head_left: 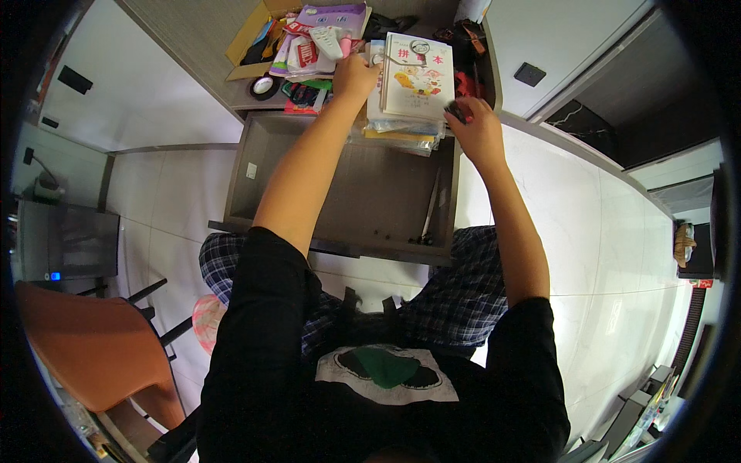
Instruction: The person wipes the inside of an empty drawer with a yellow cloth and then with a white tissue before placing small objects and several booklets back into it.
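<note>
My left hand (pixel 354 80) is at the left side of a stack of booklets, beside a white slotted plastic piece (pixel 327 41) and a pink item (pixel 345 46). Its fingertips are partly hidden, so whether it grips anything is unclear. On top of the stack lies a white exercise booklet (pixel 417 95) with a cartoon cover, and a thin wire-like object with a round loop (pixel 419 48) rests over it. At the booklet's lower right corner, my right hand (pixel 479 128) pinches a small black object (pixel 455 111). Plastic-sleeved papers (pixel 399 139) stick out underneath, over the open drawer (pixel 382 191).
Left on the surface are an open cardboard box (pixel 238 72), a roll of black tape (pixel 264 87) and a purple book (pixel 353 17). Dark items (pixel 466 37) crowd the right side. Small debris (pixel 425 238) lies in the drawer. A brown chair (pixel 98 347) stands at left.
</note>
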The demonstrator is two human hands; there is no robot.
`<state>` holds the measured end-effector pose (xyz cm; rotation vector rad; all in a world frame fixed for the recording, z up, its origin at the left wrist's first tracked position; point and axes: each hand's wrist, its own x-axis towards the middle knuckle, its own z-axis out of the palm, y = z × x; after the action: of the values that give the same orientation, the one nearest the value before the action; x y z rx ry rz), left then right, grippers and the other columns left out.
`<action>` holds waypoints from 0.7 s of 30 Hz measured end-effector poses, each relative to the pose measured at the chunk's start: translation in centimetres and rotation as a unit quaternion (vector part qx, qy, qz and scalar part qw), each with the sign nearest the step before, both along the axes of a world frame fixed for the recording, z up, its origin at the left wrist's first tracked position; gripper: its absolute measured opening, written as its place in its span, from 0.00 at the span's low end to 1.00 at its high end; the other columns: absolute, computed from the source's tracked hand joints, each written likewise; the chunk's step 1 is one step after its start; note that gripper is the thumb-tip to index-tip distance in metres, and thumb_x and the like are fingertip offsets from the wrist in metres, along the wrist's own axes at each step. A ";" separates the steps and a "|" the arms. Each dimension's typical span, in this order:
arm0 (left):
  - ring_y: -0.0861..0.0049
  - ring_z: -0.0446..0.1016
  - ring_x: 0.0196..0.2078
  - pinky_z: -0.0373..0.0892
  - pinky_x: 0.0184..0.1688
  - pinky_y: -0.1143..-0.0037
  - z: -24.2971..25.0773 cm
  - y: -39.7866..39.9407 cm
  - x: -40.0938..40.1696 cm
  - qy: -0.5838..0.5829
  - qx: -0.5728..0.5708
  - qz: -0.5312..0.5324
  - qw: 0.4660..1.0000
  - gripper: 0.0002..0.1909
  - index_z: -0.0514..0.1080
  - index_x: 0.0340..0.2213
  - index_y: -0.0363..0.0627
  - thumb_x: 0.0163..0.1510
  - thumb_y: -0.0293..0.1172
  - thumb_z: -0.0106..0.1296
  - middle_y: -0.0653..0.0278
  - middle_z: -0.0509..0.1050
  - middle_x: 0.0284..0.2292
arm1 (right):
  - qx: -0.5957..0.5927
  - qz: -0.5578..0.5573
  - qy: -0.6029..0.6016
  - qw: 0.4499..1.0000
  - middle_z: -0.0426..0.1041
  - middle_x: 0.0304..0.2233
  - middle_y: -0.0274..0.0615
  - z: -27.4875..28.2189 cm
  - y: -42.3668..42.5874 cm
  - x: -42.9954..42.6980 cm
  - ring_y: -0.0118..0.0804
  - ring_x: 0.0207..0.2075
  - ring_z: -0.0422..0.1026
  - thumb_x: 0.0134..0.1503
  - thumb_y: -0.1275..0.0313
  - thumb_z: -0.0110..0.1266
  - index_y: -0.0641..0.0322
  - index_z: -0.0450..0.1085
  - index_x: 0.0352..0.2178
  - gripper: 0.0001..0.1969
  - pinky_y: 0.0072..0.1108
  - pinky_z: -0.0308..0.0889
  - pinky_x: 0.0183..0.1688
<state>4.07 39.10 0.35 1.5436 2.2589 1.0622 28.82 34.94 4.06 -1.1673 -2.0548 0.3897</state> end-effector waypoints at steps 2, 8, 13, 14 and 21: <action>0.59 0.72 0.28 0.67 0.32 0.69 -0.4 0.7 -1.0 0.008 0.004 0.023 1.000 0.15 0.74 0.21 0.40 0.39 0.41 0.52 0.51 0.73 0.22 | -0.030 -0.010 0.044 0.999 0.70 0.28 0.49 -0.3 -1.4 1.1 0.43 0.31 0.70 0.40 0.72 0.58 0.66 0.69 0.31 0.14 0.25 0.65 0.34; 0.62 0.73 0.26 0.67 0.30 0.71 0.8 1.1 -1.2 -0.014 0.031 0.044 0.998 0.12 0.76 0.24 0.48 0.36 0.40 0.51 0.55 0.73 0.21 | -0.088 -0.044 0.059 0.993 0.72 0.28 0.44 -0.4 -1.5 2.1 0.31 0.30 0.71 0.44 0.69 0.58 0.67 0.68 0.34 0.16 0.19 0.65 0.32; 0.65 0.73 0.26 0.68 0.32 0.73 0.8 0.0 -0.7 -0.094 0.067 -0.029 0.993 0.09 0.75 0.18 0.43 0.35 0.34 0.51 0.57 0.74 0.20 | -0.099 -0.028 0.072 0.992 0.71 0.29 0.49 -1.1 -1.7 1.4 0.39 0.31 0.72 0.42 0.71 0.58 0.68 0.68 0.32 0.15 0.23 0.66 0.33; 0.65 0.73 0.26 0.68 0.32 0.73 0.8 -0.2 -0.4 -0.092 0.067 -0.028 0.993 0.09 0.75 0.18 0.43 0.35 0.34 0.51 0.57 0.74 0.20 | -0.090 -0.025 0.087 0.992 0.71 0.29 0.48 -1.3 -1.7 1.2 0.39 0.30 0.72 0.42 0.71 0.58 0.69 0.68 0.32 0.16 0.23 0.66 0.33; 0.77 0.70 0.19 0.64 0.19 0.84 1.7 -1.4 3.1 -0.450 0.026 -0.055 0.891 0.05 0.70 0.23 0.32 0.42 0.22 0.51 0.60 0.70 0.17 | -0.189 -0.055 0.157 0.968 0.71 0.28 0.39 -2.9 -0.1 1.3 0.29 0.29 0.70 0.47 0.68 0.55 0.67 0.67 0.33 0.14 0.19 0.66 0.34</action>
<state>7.21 37.73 2.05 0.8647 1.4824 1.4140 30.10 34.86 1.20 -1.3367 -1.6752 0.8812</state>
